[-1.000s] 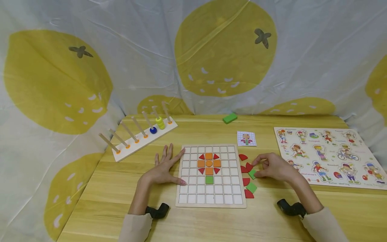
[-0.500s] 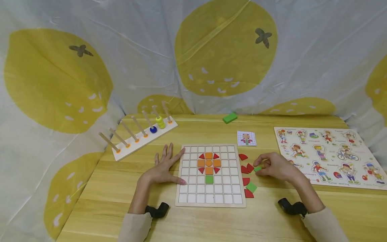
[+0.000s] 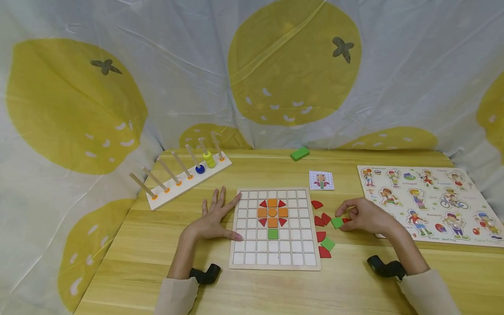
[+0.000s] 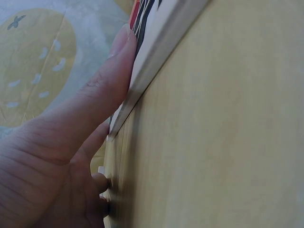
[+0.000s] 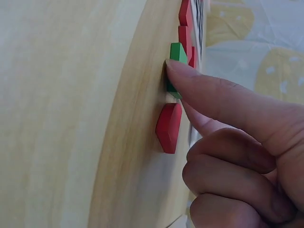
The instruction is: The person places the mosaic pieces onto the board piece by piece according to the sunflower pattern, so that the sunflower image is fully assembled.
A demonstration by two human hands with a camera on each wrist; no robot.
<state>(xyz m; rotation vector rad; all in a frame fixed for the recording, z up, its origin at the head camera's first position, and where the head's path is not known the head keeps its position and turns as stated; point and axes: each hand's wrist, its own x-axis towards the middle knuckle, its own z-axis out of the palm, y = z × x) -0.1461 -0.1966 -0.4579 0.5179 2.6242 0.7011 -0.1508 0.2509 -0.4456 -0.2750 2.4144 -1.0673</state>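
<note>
My left hand point(image 3: 212, 222) is spread along the left side of a white gridded wooden board point(image 3: 252, 258), thumb and index finger touching its edge. On the grid lie orange squares, an orange circle point(image 3: 272, 213), several red triangles and one green square point(image 3: 272, 234). To the right of the board, my right hand point(image 3: 364, 216) pinches a green square tile point(image 3: 337, 222) between thumb and index finger, close over the table. The right wrist view shows the thumb point(image 5: 209, 85) on this tile's side, its other fingers curled. A red piece point(image 5: 169, 128) lies beside the tile, under the hand.
Several red quarter-circle pieces point(image 3: 317, 204) and another green square point(image 3: 327, 244) lie by the board's right edge. Behind them are a pattern card point(image 3: 321, 180) and a green block point(image 3: 300, 153). A peg stand point(image 3: 189, 181) is at left, a sports picture puzzle point(image 3: 429, 205) at right.
My right hand has shifted slightly right with the green tile, which was tilted and now looks flatter. A red piece has come into view under the fingers. The left hand has stayed put.
</note>
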